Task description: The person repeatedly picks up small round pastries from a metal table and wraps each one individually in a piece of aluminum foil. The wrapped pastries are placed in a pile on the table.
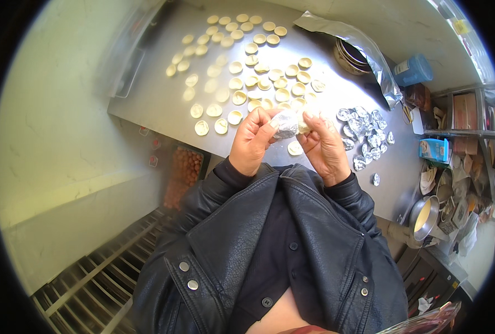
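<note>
Between thumb and fingers, my left hand [253, 140] grips a foil cup [286, 125] in front of my chest. Close beside it, my right hand [323, 144] pinches a pale dough tart shell [303, 125], partly hidden by the fingers; the foil and the dough meet or nearly meet. Many pale tart shells [282, 94] are spread over the steel table [155, 100] beyond my hands. One flat dough piece [295, 148] lies just below them. To the right of my right hand is a loose heap of crumpled foil cups [358, 125], with a single foil cup [376, 179] apart from it.
A long foil or plastic sheet [356, 35] curves over stacked round pans [347, 58] at the back right. A blue container [414, 70] and a blue carton [433, 150] stand at right. Nearby is a metal bowl of yellow content [423, 218]. Eggs [187, 165] sit in a crate lower left, above a rack [93, 271].
</note>
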Available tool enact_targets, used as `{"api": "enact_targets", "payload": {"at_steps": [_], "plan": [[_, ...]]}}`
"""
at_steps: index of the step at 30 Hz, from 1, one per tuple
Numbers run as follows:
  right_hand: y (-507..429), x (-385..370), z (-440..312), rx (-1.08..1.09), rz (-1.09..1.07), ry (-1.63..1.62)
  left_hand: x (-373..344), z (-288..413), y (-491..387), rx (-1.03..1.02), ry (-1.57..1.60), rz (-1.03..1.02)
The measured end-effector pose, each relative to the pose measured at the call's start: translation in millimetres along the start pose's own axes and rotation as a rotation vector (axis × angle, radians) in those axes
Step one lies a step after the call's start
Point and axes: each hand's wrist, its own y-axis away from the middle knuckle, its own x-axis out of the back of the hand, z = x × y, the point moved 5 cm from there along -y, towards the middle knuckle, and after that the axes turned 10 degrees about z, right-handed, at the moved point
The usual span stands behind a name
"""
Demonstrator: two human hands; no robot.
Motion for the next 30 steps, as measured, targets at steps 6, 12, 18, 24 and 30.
{"api": "enact_targets", "payload": {"at_steps": [6,12,18,24,30], "plan": [[6.0,-13.6,-7.6,0.422,-0.037,0.372,4.5,-1.2,-6.6,-0.075,-0.071,-0.01],[-9.9,9.2,-1.9,0.286,-0.009,0.283,-3.1,-2.1,-6.1,0.206,0.319,0.081],[-7.7,4.2,-4.3,0.014,0.094,0.081,1.5,-8.6,-17.3,0.284,0.36,0.159],[-18.5,-4.3,-11.0,0.33,0.051,0.355,7.9,-21.6,-27.2,0.279,0.369,0.175],[-42.4,13.1,11.0,0.083,0.168,0.135,16.9,-39.8,-52.2,0.322,0.659,0.205]]}}
